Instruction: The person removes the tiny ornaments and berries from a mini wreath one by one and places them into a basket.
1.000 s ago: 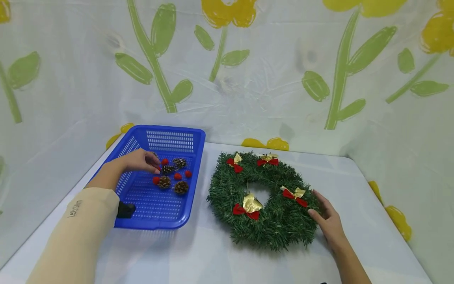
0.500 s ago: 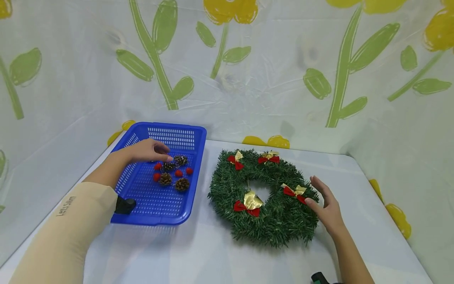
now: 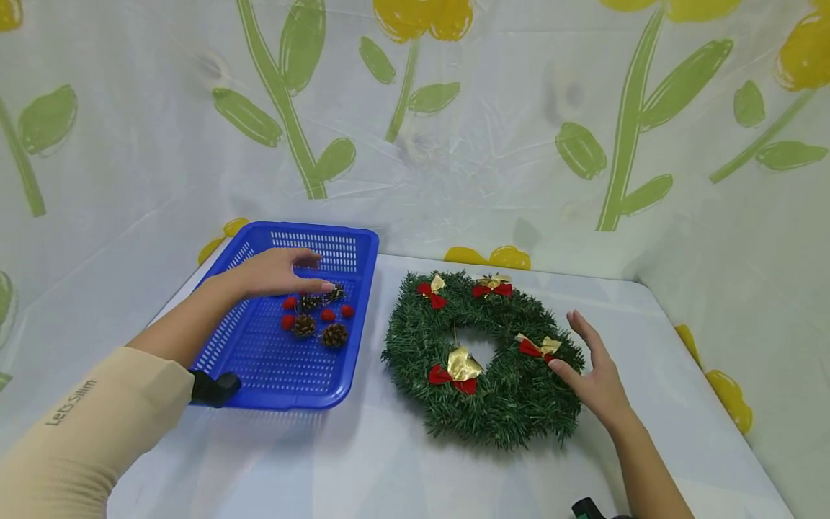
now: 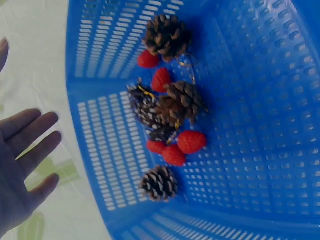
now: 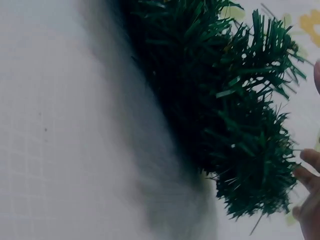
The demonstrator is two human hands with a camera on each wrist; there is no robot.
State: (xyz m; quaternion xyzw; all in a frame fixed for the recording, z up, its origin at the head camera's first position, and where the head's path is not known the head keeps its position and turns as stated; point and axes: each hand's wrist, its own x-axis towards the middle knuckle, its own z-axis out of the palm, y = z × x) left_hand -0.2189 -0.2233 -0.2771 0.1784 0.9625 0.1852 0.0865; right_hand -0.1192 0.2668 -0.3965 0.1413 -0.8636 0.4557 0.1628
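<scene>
My left hand (image 3: pixel 282 272) hovers above the blue plastic basket (image 3: pixel 363 317) with fingers spread and nothing in them. In the left wrist view that hand (image 4: pixel 22 160) shows an open palm beside the basket wall. Pinecones (image 4: pixel 167 37) and several red berry-like ornaments (image 4: pixel 192 142) lie in the basket, partly covered by the hand in the head view. A green wreath (image 3: pixel 506 404) lies on the table, decorated with red and gold bows (image 3: pixel 541 347). At its right side is my right hand (image 3: pixel 599 382), thumb and fingers apart, thumb near the right-hand bow.
The white table (image 3: pixel 382 468) carries the basket at left and the wreath right of it. A flower-patterned cloth wall (image 3: pixel 454 180) rises behind the table and at both sides. Dark camera mounts show at the left wrist and near the right wrist.
My left hand has risen and moved right over the basket, its curled fingers spreading apart. My right hand has shifted slightly up from the wreath's edge, its fingers opening wider.
</scene>
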